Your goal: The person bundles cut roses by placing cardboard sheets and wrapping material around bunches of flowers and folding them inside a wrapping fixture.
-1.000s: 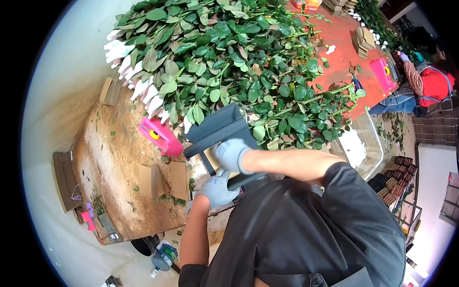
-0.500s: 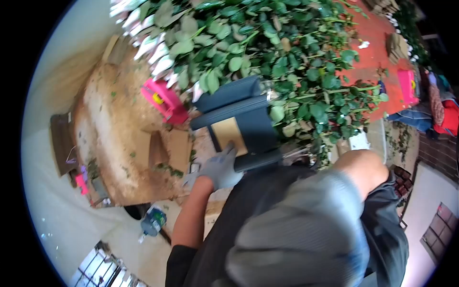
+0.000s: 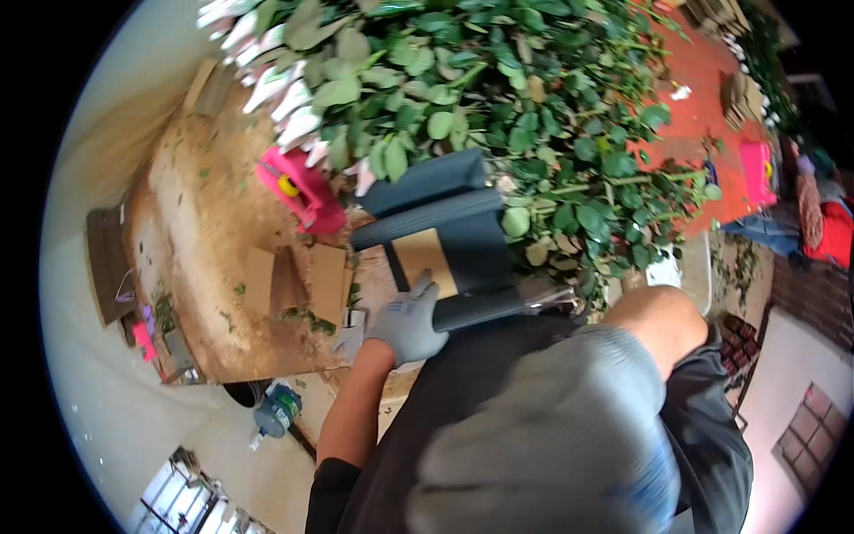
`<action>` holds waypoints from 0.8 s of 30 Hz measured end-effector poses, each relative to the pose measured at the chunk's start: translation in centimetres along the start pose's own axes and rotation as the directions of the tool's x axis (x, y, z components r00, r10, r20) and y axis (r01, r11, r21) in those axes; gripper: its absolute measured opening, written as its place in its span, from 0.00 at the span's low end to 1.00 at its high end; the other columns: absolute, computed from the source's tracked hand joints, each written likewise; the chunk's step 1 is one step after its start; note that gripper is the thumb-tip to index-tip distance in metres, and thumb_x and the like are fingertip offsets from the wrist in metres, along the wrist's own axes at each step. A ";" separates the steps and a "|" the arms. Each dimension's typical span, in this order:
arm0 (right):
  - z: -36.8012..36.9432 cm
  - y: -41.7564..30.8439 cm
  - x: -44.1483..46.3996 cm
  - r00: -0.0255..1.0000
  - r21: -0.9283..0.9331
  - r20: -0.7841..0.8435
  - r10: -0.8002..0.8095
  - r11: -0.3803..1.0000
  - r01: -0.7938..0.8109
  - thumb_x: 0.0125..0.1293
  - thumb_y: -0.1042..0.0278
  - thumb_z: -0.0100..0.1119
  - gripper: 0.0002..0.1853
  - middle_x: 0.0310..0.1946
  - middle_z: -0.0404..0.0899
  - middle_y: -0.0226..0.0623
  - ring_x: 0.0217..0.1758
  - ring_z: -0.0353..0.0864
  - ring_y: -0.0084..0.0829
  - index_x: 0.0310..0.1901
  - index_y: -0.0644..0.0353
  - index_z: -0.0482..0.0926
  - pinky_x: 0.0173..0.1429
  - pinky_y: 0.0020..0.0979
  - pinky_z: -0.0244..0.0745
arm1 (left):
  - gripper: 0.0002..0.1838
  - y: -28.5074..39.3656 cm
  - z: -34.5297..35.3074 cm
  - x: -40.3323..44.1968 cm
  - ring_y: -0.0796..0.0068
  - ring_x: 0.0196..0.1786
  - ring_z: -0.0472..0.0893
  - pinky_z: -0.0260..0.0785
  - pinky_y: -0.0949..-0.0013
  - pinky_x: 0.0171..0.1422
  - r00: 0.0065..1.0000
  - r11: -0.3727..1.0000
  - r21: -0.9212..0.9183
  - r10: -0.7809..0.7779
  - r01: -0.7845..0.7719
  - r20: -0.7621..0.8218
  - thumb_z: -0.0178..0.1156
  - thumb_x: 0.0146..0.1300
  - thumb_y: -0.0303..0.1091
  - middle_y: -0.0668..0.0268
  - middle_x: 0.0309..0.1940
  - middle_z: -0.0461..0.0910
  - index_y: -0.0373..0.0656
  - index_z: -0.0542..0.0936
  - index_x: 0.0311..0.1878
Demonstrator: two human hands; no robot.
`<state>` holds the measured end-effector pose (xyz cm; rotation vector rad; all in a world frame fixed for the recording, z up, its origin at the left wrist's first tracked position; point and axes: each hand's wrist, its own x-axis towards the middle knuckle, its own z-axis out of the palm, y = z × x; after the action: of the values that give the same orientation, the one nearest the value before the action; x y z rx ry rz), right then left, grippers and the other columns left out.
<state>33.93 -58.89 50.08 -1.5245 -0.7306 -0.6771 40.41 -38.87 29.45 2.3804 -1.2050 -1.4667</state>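
My left hand (image 3: 409, 325), in a grey glove, lies with its fingers stretched onto a tan cardboard piece (image 3: 425, 259). That piece rests on a dark ribbed sheet (image 3: 476, 238) with rolled or folded edges. My right hand (image 3: 551, 436), also gloved in grey, is raised close to the camera in front of my dark clothing. It is blurred, and its fingers and anything in them cannot be made out. Beyond the sheet lies a large heap of leafy stems (image 3: 498, 98), with pale pink-white wrapped heads (image 3: 289, 98) at its left.
A pink holder with a yellow centre (image 3: 302, 191) stands left of the sheet. Folded cardboard pieces (image 3: 329, 283) and leaf scraps lie on the worn brown tabletop (image 3: 187, 240). A large plastic bottle (image 3: 277, 411) is below the table edge. Red surface (image 3: 703, 116) extends at right.
The view has shifted slightly. My left hand stays on the cardboard piece; my right hand remains raised near the camera, slightly lower and still blurred.
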 end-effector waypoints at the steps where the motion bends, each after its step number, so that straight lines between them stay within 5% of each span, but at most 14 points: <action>1: 0.4 0.0 -1.2 0.996 -0.051 -0.092 0.012 0.999 -0.016 0.56 0.52 0.62 0.18 0.31 0.81 0.37 0.30 0.82 0.40 0.38 0.59 0.82 0.32 0.42 0.79 | 0.38 0.7 -0.8 -0.5 0.43 0.66 0.77 0.69 0.53 0.72 1.000 1.000 0.006 -0.003 0.003 0.007 0.64 0.56 0.45 0.43 0.78 0.58 0.35 0.69 0.68; 2: 0.9 0.0 -2.4 0.983 -0.097 -0.183 0.023 0.994 -0.042 0.57 0.51 0.62 0.20 0.32 0.82 0.38 0.32 0.84 0.44 0.41 0.60 0.83 0.33 0.44 0.80 | 0.38 0.7 -1.1 -0.5 0.43 0.66 0.77 0.69 0.53 0.72 1.000 1.000 0.001 0.004 -0.004 -0.012 0.64 0.56 0.45 0.43 0.78 0.58 0.35 0.69 0.68; 3: -1.9 0.1 -0.6 0.972 -0.254 0.068 0.225 0.946 -0.202 0.57 0.57 0.62 0.16 0.32 0.82 0.39 0.32 0.84 0.44 0.42 0.60 0.83 0.34 0.43 0.79 | 0.38 0.8 -1.2 -0.5 0.44 0.66 0.77 0.69 0.53 0.72 1.000 1.000 -0.009 -0.020 0.020 0.015 0.63 0.56 0.45 0.43 0.79 0.58 0.34 0.69 0.68; 5: -7.9 0.6 4.1 0.639 -0.636 0.388 0.664 0.695 -0.336 0.57 0.68 0.63 0.12 0.33 0.83 0.41 0.33 0.83 0.44 0.43 0.60 0.83 0.36 0.43 0.76 | 0.38 0.9 -0.6 -0.3 0.45 0.67 0.76 0.69 0.53 0.71 0.999 0.999 -0.031 -0.036 0.036 -0.006 0.63 0.57 0.45 0.43 0.79 0.57 0.34 0.69 0.68; 7: -10.9 4.9 1.6 0.743 -0.754 0.129 0.657 0.551 -0.357 0.61 0.75 0.60 0.10 0.36 0.83 0.43 0.38 0.83 0.46 0.45 0.59 0.83 0.43 0.42 0.77 | 0.37 1.0 -0.8 -0.3 0.44 0.67 0.76 0.69 0.53 0.72 1.000 1.000 0.000 -0.021 0.021 0.010 0.62 0.57 0.44 0.43 0.79 0.56 0.33 0.69 0.68; 8: -11.6 9.6 -4.3 0.921 -0.697 -0.211 0.328 0.610 -0.377 0.66 0.77 0.57 0.10 0.39 0.84 0.43 0.44 0.83 0.47 0.47 0.58 0.83 0.49 0.41 0.78 | 0.37 1.0 -0.7 -0.4 0.43 0.67 0.76 0.69 0.53 0.72 1.000 1.000 0.009 -0.013 0.013 0.000 0.62 0.57 0.44 0.43 0.79 0.56 0.33 0.69 0.67; 11: -15.0 18.2 -13.0 0.762 -0.802 -0.262 0.591 0.306 -0.513 0.67 0.69 0.60 0.11 0.42 0.83 0.45 0.49 0.84 0.48 0.50 0.57 0.82 0.53 0.44 0.79 | 0.37 1.3 -0.9 -0.5 0.41 0.67 0.75 0.69 0.52 0.72 1.000 1.000 0.009 -0.008 0.008 -0.010 0.62 0.56 0.44 0.43 0.79 0.56 0.34 0.70 0.67; 13: -15.0 21.0 -16.1 0.712 -0.825 -0.127 0.691 0.325 -0.463 0.67 0.69 0.59 0.11 0.43 0.82 0.44 0.49 0.84 0.48 0.50 0.55 0.80 0.53 0.45 0.79 | 0.37 1.3 -0.9 -0.3 0.41 0.67 0.75 0.69 0.52 0.72 1.000 1.000 0.005 -0.007 0.007 -0.007 0.62 0.56 0.45 0.43 0.79 0.56 0.34 0.70 0.67; 14: -13.9 21.0 -15.6 0.598 -0.870 -0.102 0.795 0.220 -0.441 0.65 0.68 0.59 0.12 0.44 0.82 0.44 0.51 0.83 0.47 0.50 0.55 0.81 0.54 0.45 0.79 | 0.37 1.3 -0.8 -0.4 0.40 0.67 0.75 0.69 0.51 0.72 1.000 1.000 -0.006 -0.020 0.020 0.000 0.62 0.56 0.45 0.43 0.79 0.57 0.34 0.70 0.67; 19: -11.1 22.1 -15.6 0.487 -0.993 0.030 0.873 0.082 -0.087 0.58 0.62 0.67 0.17 0.44 0.81 0.42 0.49 0.81 0.43 0.48 0.56 0.81 0.50 0.42 0.75 | 0.39 1.1 -0.6 -0.2 0.42 0.67 0.77 0.70 0.52 0.71 1.000 0.999 0.040 -0.024 0.023 0.009 0.63 0.59 0.52 0.43 0.79 0.56 0.36 0.70 0.69; 20: -10.7 23.0 -15.8 0.415 -1.000 -0.003 0.910 -0.006 0.007 0.65 0.58 0.61 0.14 0.46 0.85 0.37 0.52 0.83 0.37 0.48 0.53 0.85 0.50 0.40 0.75 | 0.39 1.1 -0.6 -0.1 0.42 0.67 0.77 0.70 0.52 0.71 1.000 0.999 0.049 -0.011 0.011 0.004 0.63 0.59 0.52 0.43 0.79 0.56 0.36 0.70 0.69; 24: -10.7 22.8 -14.5 0.266 -0.993 -0.023 0.964 -0.053 0.106 0.68 0.60 0.59 0.13 0.44 0.86 0.32 0.51 0.82 0.35 0.49 0.49 0.88 0.48 0.40 0.71 | 0.41 1.2 -0.8 -0.5 0.41 0.67 0.76 0.69 0.52 0.71 1.000 0.997 0.071 -0.013 0.013 -0.003 0.63 0.59 0.53 0.44 0.79 0.57 0.36 0.69 0.70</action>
<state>42.62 -71.45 25.40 -3.2646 0.0233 0.6789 40.26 -39.63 30.77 2.4388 -1.2638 -1.4478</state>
